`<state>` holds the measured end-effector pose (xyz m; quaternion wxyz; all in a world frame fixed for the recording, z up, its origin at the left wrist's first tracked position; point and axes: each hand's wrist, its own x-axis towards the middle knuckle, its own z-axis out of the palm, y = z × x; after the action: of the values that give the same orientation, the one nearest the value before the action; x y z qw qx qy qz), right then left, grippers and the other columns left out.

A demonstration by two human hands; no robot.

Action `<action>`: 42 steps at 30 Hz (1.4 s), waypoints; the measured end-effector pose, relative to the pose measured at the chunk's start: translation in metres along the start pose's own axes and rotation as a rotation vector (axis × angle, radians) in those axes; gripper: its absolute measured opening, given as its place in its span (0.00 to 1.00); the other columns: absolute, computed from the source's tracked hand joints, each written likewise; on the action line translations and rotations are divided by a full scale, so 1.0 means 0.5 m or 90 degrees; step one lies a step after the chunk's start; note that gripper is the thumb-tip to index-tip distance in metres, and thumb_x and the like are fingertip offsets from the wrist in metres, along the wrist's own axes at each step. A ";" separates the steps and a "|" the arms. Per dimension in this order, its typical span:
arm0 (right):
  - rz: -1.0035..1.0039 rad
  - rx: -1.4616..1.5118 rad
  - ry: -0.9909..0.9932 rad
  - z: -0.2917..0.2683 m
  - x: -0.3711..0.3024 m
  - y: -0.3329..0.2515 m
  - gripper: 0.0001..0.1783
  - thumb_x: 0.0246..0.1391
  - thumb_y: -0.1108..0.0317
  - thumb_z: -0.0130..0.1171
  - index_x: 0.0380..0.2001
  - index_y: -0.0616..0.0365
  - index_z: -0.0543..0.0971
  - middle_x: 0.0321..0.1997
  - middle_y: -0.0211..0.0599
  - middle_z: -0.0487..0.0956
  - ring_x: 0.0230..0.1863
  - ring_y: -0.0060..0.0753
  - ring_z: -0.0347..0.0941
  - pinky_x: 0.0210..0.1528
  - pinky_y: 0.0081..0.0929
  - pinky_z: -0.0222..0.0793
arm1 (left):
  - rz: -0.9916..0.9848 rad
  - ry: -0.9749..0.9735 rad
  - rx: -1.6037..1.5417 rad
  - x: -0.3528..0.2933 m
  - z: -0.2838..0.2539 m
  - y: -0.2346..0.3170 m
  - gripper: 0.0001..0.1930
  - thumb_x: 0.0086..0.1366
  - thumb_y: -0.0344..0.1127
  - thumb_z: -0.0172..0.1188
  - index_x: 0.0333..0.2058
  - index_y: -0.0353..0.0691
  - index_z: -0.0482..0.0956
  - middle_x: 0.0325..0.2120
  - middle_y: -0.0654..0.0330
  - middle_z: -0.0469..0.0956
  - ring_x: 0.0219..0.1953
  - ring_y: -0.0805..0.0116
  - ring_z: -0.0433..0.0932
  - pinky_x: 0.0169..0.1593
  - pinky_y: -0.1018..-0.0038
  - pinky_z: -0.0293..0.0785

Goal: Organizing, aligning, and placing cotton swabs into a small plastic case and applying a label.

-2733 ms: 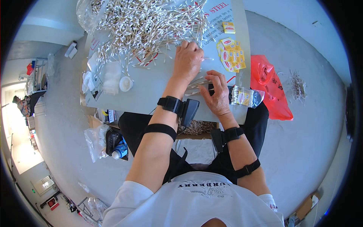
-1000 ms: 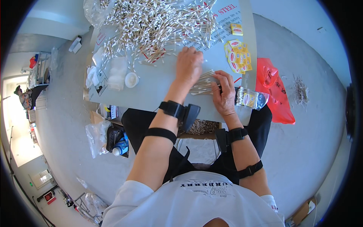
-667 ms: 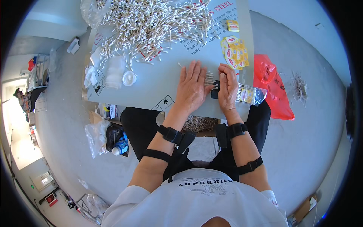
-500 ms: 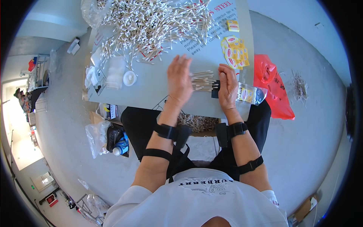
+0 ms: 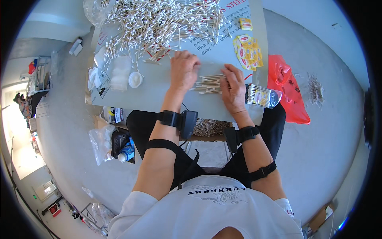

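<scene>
All positions are taken from the swab bundle (image 5: pixel 207 85), which lies on the grey table (image 5: pixel 159 99) between the two hands, its sticks roughly parallel and running left to right. The left hand (image 5: pixel 184 69) is just left of the bundle and slightly beyond it, fingers curled inward and close together; whether they hold anything cannot be told. The right hand (image 5: pixel 233 87) covers the bundle's right end, fingers half bent over the sticks; how firmly they grip cannot be told. To the bundle's right, past that hand, lies a clear packet (image 5: pixel 260 96) of swabs with a yellow label. Beyond the bundle, leftward, is a large swab heap (image 5: pixel 159 24); beyond it, rightward, yellow cards (image 5: pixel 248 53); well left of it, a round white tub (image 5: pixel 135 79)
</scene>
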<state>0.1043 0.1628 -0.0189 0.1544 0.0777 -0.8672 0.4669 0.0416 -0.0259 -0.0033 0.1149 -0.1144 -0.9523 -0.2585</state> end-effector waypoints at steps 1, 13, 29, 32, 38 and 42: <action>0.054 0.083 0.060 -0.001 0.001 -0.003 0.14 0.57 0.73 0.58 0.47 0.62 0.77 0.57 0.44 0.74 0.59 0.50 0.69 0.61 0.38 0.65 | 0.036 -0.016 -0.056 -0.005 0.004 0.009 0.08 0.53 0.25 0.64 0.33 0.43 0.82 0.36 0.61 0.75 0.47 0.55 0.71 0.51 0.62 0.67; 0.136 0.293 0.127 0.041 -0.005 -0.039 0.20 0.70 0.65 0.46 0.57 0.69 0.72 0.65 0.50 0.70 0.66 0.42 0.65 0.67 0.30 0.59 | -0.120 0.102 -0.482 -0.059 0.052 0.087 0.24 0.75 0.45 0.46 0.60 0.32 0.68 0.61 0.47 0.68 0.64 0.52 0.67 0.67 0.64 0.60; 0.270 0.538 0.182 0.006 0.008 0.005 0.13 0.67 0.73 0.51 0.49 0.67 0.77 0.57 0.43 0.75 0.57 0.31 0.73 0.63 0.26 0.68 | 0.177 -0.031 -0.056 -0.015 0.017 0.086 0.14 0.48 0.22 0.66 0.35 0.45 0.82 0.42 0.61 0.76 0.53 0.56 0.72 0.54 0.63 0.70; 0.277 0.515 0.171 0.003 0.007 0.003 0.12 0.67 0.73 0.51 0.49 0.67 0.77 0.57 0.44 0.76 0.57 0.31 0.73 0.63 0.26 0.69 | 0.198 -0.057 -0.067 -0.002 0.026 0.075 0.11 0.47 0.23 0.67 0.31 0.43 0.80 0.39 0.64 0.76 0.50 0.57 0.72 0.51 0.61 0.69; 0.284 0.511 0.175 -0.001 0.008 -0.001 0.14 0.68 0.70 0.50 0.50 0.67 0.77 0.57 0.44 0.76 0.57 0.32 0.74 0.63 0.27 0.69 | 0.136 -0.035 -0.090 0.014 0.021 0.071 0.08 0.48 0.26 0.67 0.28 0.44 0.78 0.35 0.65 0.76 0.49 0.60 0.71 0.51 0.64 0.67; 0.307 0.552 0.190 -0.002 0.006 0.003 0.15 0.69 0.69 0.49 0.51 0.67 0.76 0.57 0.45 0.76 0.57 0.32 0.74 0.64 0.28 0.68 | 0.178 -0.102 -0.108 0.012 0.018 0.089 0.07 0.49 0.27 0.67 0.27 0.44 0.79 0.34 0.66 0.76 0.47 0.60 0.71 0.50 0.63 0.66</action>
<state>0.1014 0.1646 -0.0187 0.1180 -0.1348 -0.5556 0.8119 0.0471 0.0173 0.0113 0.0630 -0.2750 -0.9081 -0.3095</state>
